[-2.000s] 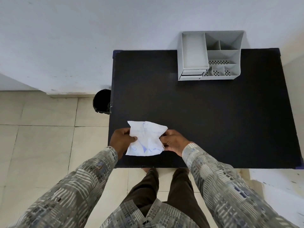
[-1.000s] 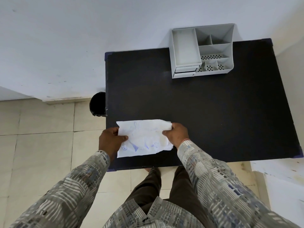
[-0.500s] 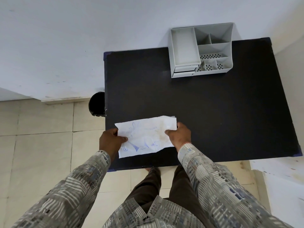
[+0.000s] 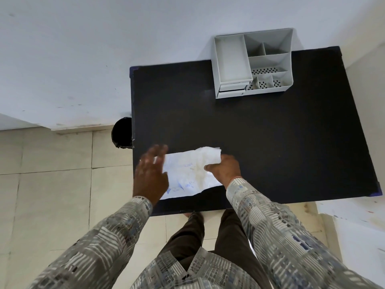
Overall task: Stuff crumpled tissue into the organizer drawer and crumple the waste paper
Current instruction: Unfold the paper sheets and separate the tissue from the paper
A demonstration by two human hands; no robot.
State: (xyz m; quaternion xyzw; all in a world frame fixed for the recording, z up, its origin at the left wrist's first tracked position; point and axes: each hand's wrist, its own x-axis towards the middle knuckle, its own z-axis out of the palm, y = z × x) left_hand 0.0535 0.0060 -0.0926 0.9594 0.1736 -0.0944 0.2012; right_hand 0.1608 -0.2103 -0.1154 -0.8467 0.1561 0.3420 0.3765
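A white sheet of waste paper (image 4: 188,172) with blue scribbles lies spread on the black table (image 4: 250,132) near its front left edge. My right hand (image 4: 224,168) pinches the sheet's right edge, where the paper bunches up. My left hand (image 4: 151,172) hovers over the sheet's left part with fingers spread, blurred by motion and covering that side. The grey desk organizer (image 4: 253,63) stands at the table's far edge against the wall, its small drawer (image 4: 232,88) at the front left corner pushed in.
A black waste bin (image 4: 121,132) stands on the tiled floor beside the table's left edge. A white wall runs behind the table. White paint-stained sheeting (image 4: 354,222) lies on the floor at the right.
My left hand has let go of the paper's left edge and opened above it. The right hand keeps its hold, and the sheet now lies flatter on the table.
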